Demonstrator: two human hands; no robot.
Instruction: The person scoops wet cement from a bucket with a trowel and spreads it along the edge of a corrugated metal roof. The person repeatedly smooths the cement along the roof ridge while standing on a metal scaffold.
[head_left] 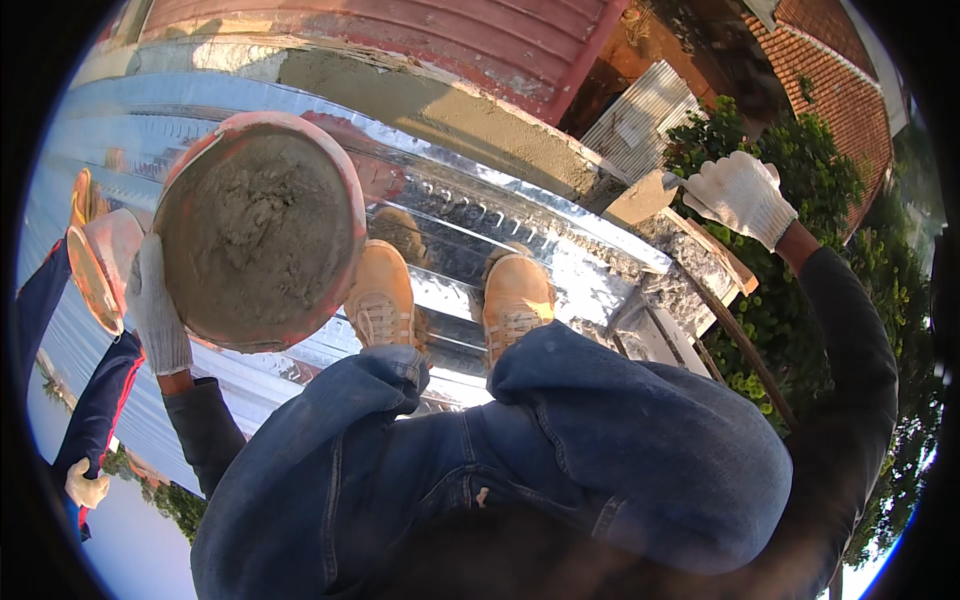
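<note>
My left hand (157, 310), in a white knit glove, is closed on the side of a round reddish bucket (352, 205) at the left. Grey wet mortar (255, 215) fills much of it, heaped toward the middle. Out to the right, my gloved right hand (742, 198) is wrapped round the handle of a trowel (640, 198); the handle itself is hidden in the fist. The trowel's blade lies against the right end of a mortar-covered ledge (470, 128). From this angle I cannot tell how firmly it presses there.
Shiny corrugated metal roofing (450, 290) lies beneath my tan shoes (382, 295). A co-worker's dark trousers (98, 400), gloved hand (87, 485) and another bucket (95, 280) are at far left. Beyond the ledge rises red sheeting (430, 45). Rough masonry (690, 265), poles (735, 335) and trees (770, 150) border the right.
</note>
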